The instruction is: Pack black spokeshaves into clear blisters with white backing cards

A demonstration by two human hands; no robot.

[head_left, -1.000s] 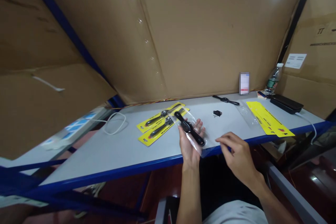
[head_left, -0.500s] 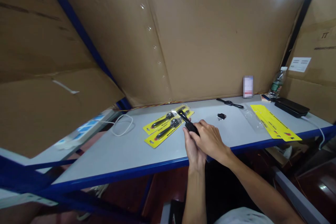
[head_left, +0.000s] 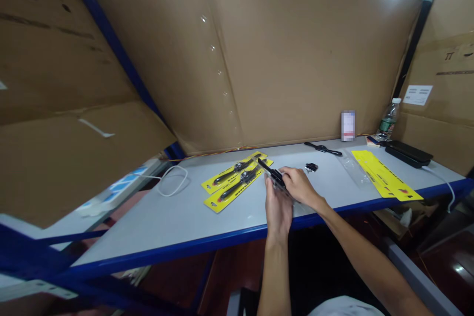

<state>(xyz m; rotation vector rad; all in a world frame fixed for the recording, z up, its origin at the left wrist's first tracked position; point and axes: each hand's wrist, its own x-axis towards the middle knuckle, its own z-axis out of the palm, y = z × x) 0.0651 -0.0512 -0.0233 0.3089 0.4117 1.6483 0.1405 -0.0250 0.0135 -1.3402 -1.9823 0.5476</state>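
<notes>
A black spokeshave (head_left: 274, 174) is in my two hands above the table's front half, slanting up and to the left. My left hand (head_left: 278, 207) supports it from below with the fingers closed round it. My right hand (head_left: 299, 185) grips it from the right side, its fingertips partly hidden. Some clear plastic shows under and beside the hands. Just left lie two yellow cards with packed black spokeshaves, the nearer card (head_left: 214, 204) and the farther card (head_left: 208, 185). A small black and metal part (head_left: 311, 167) lies right of my hands.
A loose spokeshave (head_left: 323, 149) lies farther back. To the right are yellow cards (head_left: 383, 175) and clear plastic packaging (head_left: 353, 170). A phone (head_left: 348, 126), a water bottle (head_left: 387, 119) and a black case (head_left: 408, 153) stand or lie at the back right. A white cable (head_left: 174, 177) curls at left.
The spokeshave has turned in my hands and more of its body shows. My right hand has shifted off the left one, towards the right. The camera view has tilted slightly upward.
</notes>
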